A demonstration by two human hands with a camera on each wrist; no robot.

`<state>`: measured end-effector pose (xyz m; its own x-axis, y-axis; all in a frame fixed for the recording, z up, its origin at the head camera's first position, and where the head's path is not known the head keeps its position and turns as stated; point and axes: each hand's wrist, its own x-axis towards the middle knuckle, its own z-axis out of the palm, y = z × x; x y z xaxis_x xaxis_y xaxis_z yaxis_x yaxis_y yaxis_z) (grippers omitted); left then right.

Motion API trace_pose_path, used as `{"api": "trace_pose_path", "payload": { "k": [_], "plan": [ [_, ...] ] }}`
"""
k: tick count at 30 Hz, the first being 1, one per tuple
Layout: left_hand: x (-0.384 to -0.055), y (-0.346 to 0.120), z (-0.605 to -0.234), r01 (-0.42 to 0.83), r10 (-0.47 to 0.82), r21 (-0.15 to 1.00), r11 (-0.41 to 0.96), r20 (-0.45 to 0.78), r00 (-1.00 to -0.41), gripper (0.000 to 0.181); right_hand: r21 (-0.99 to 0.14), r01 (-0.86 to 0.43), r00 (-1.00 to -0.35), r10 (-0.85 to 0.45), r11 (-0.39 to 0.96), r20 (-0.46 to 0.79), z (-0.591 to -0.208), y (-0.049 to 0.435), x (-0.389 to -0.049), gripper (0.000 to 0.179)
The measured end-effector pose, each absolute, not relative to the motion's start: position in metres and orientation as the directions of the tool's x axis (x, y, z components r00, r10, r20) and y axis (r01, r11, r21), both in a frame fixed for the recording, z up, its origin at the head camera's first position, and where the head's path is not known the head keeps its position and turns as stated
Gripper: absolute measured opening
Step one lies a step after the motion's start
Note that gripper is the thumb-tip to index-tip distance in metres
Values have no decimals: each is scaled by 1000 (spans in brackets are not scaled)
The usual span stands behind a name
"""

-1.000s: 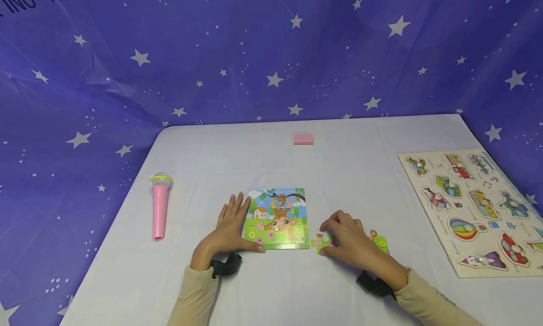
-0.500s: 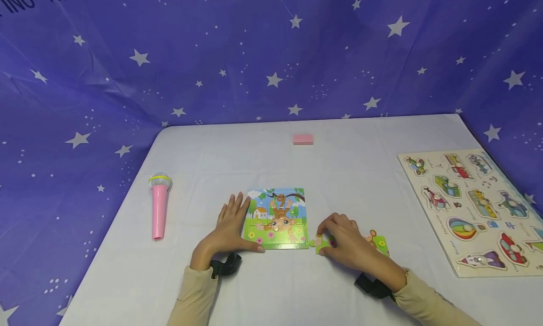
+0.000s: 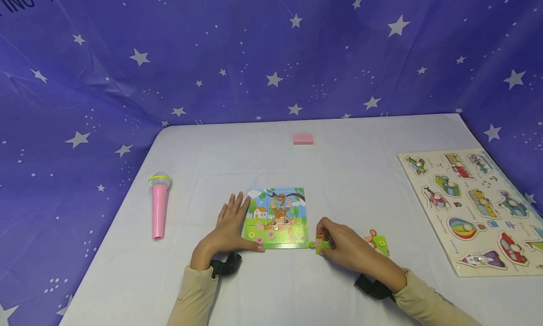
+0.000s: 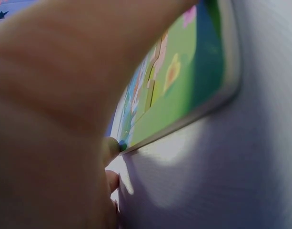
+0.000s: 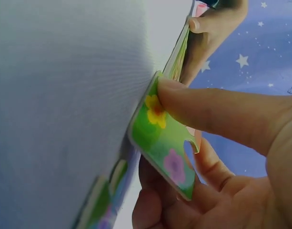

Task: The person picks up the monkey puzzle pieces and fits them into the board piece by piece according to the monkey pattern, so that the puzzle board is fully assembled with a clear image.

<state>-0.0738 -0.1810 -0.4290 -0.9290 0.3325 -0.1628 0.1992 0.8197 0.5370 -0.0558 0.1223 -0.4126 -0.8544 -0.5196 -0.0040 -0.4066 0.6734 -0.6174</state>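
A square jigsaw puzzle (image 3: 277, 239) with a monkey picture lies in the middle of the table. My left hand (image 3: 229, 227) rests along its left side, fingers spread and thumb at the lower left corner. Just right of the puzzle, my right hand (image 3: 348, 243) pinches a green puzzle piece (image 3: 320, 246). In the right wrist view, the thumb lies on the flowered face of that puzzle piece (image 5: 157, 136), with fingers beneath and behind it. Another puzzle piece (image 3: 382, 245), green with a brown monkey part, lies right of the right hand, partly hidden by it.
A pink toy microphone (image 3: 159, 208) lies at the left. Toward the back sits a small pink block (image 3: 303, 139). A large wooden peg puzzle board (image 3: 456, 213) with vehicles occupies the right side. A purple starry cloth (image 3: 271, 52) stands behind the white table.
The right hand's fingers have curled in more around the green piece, and the hand has shifted slightly left. More of the loose piece behind it shows. The left hand stays in place.
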Motion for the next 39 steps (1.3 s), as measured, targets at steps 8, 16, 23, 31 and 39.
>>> {"api": "trace_pose_path", "payload": {
  "k": [8, 16, 23, 31, 39],
  "plan": [
    [-74, -181, -429, 205, 338, 538, 818, -161, -927, 127, -644, -414, -835, -551, 643, -13, -415, 125, -57, 35],
    [-74, -182, -429, 201, 334, 535, 821, -164, -928, 127, -704, -422, -791, -612, 572, -24, -416, 129, -60, 25],
    [-74, -182, -429, 199, 333, 535, 821, -166, -928, 127, -730, -392, -784, -618, 560, -53, -417, 131, -61, 24],
    [-73, -181, -430, 195, 326, 538, 820, -160, -931, 128, -772, -311, -810, -580, 553, -89, -415, 132, -67, 24],
    [-74, -182, -430, 192, 327, 538, 821, -167, -930, 127, -787, -272, -850, -522, 554, -74, -410, 126, -80, 26]
  ]
}}
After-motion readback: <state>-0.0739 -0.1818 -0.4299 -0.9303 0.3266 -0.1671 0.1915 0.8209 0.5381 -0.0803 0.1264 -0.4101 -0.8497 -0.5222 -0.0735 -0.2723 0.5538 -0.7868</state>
